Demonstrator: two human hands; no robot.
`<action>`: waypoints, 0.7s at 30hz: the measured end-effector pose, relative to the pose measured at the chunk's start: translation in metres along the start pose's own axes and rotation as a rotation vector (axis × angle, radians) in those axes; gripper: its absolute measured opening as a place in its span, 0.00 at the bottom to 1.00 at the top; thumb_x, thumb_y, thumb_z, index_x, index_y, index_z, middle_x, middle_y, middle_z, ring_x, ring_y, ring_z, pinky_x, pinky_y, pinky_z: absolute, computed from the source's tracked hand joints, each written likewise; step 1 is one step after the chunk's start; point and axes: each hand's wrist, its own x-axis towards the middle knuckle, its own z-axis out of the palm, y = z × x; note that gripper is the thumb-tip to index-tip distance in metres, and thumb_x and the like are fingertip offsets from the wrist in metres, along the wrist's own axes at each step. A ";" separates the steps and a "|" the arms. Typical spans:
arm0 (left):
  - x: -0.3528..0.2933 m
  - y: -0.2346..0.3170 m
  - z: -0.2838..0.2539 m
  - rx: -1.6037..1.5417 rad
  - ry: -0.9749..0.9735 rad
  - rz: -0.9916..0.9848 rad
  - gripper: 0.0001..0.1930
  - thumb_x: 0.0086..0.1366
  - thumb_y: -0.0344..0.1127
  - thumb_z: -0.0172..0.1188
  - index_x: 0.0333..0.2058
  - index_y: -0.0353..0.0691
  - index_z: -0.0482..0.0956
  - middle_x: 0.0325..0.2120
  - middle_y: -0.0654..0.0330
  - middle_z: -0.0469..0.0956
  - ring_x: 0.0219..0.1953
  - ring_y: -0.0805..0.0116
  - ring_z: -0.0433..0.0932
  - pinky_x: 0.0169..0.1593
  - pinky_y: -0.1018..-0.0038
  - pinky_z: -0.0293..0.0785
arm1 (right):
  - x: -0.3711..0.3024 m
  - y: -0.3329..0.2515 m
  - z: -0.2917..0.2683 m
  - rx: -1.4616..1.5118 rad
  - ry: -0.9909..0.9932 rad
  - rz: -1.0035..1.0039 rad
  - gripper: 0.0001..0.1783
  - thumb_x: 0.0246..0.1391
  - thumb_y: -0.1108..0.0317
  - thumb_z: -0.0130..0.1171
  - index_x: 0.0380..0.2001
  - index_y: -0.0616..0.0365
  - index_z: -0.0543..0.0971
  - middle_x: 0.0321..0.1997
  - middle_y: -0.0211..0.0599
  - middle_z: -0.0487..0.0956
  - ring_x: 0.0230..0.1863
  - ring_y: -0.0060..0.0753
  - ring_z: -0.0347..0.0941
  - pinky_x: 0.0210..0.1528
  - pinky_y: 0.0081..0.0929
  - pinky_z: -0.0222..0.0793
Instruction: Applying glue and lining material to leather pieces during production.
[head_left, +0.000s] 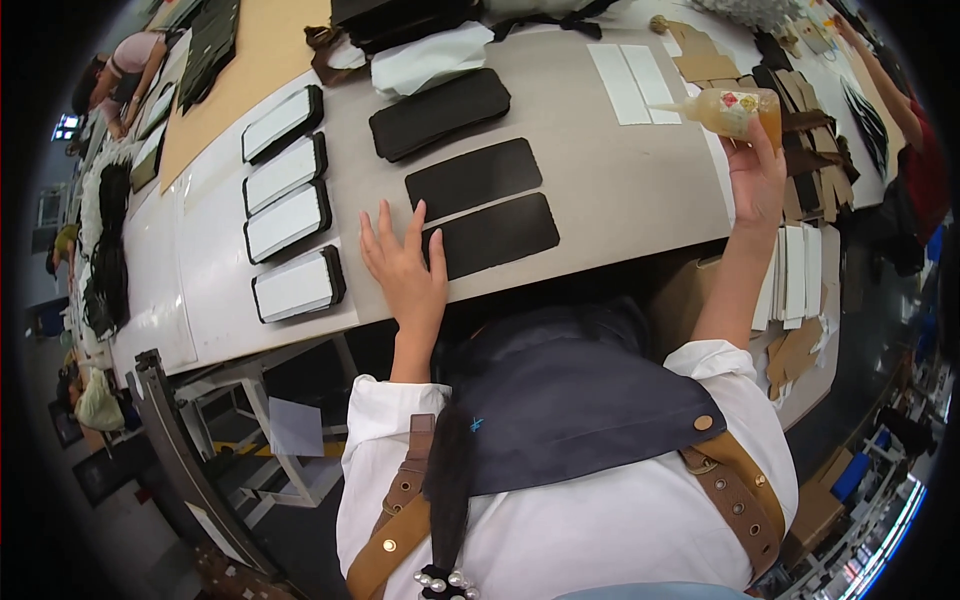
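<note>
Two black rounded panels lie side by side in front of me, the nearer panel (500, 235) and the farther panel (480, 177). My left hand (408, 255) rests with its fingers spread at their left ends, fingertips touching the nearer one. In my right hand (755, 180) is a clear squeeze bottle (738, 110) with amber liquid, tilted sideways, its pointed nozzle toward the left. Just beyond that nozzle lie two white strips (632, 85). A stack of black panels (440, 112) sits behind the flat pair.
Several black pieces topped with white strips (290, 215) stand in a column at the left of the table (600, 200). Brown cardboard pieces (815, 150) pile up at the right, above upright white boards (795, 275). One person (130, 65) bends at the far left; another (915, 150) stands at the right.
</note>
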 end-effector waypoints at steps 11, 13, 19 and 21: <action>0.010 -0.017 -0.002 -0.017 -0.020 -0.036 0.18 0.73 0.42 0.61 0.60 0.61 0.83 0.72 0.44 0.60 0.77 0.38 0.48 0.76 0.44 0.43 | -0.031 0.017 0.073 -0.513 -0.208 -0.066 0.42 0.52 0.64 0.80 0.61 0.64 0.65 0.55 0.43 0.78 0.54 0.28 0.78 0.56 0.24 0.77; 0.010 -0.016 -0.003 -0.016 -0.029 -0.045 0.18 0.73 0.42 0.61 0.60 0.61 0.83 0.72 0.44 0.60 0.77 0.38 0.48 0.76 0.45 0.43 | -0.039 0.021 0.086 -0.621 -0.227 -0.147 0.42 0.51 0.64 0.81 0.60 0.62 0.64 0.53 0.45 0.79 0.53 0.29 0.79 0.55 0.24 0.78; 0.011 -0.015 -0.003 -0.040 -0.013 -0.047 0.18 0.72 0.41 0.63 0.59 0.55 0.83 0.69 0.39 0.62 0.75 0.35 0.51 0.75 0.44 0.47 | -0.048 0.032 0.104 -0.559 -0.244 -0.130 0.39 0.51 0.63 0.81 0.60 0.64 0.70 0.50 0.39 0.80 0.52 0.28 0.79 0.56 0.24 0.78; 0.011 -0.014 -0.004 -0.041 -0.016 -0.044 0.19 0.71 0.41 0.63 0.59 0.54 0.82 0.69 0.39 0.63 0.75 0.35 0.51 0.75 0.44 0.48 | -0.049 0.036 0.098 -0.531 -0.230 -0.062 0.36 0.51 0.62 0.81 0.58 0.63 0.73 0.50 0.35 0.80 0.52 0.27 0.78 0.57 0.24 0.77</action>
